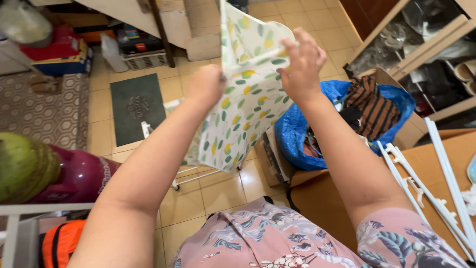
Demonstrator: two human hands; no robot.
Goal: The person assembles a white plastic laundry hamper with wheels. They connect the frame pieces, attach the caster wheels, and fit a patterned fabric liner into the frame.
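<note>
Both hands hold up a white cloth (245,94) with green and yellow leaf print, in the middle of the view. The left hand (206,85) is closed in a fist on its edge at 9 o'clock; the right hand (302,67) pinches the upper edge at 2 o'clock (fingers (307,42) clamped on it). Lower, at 4 o'clock, a blue bag (297,134) lies on the tiled floor (198,198).
</note>
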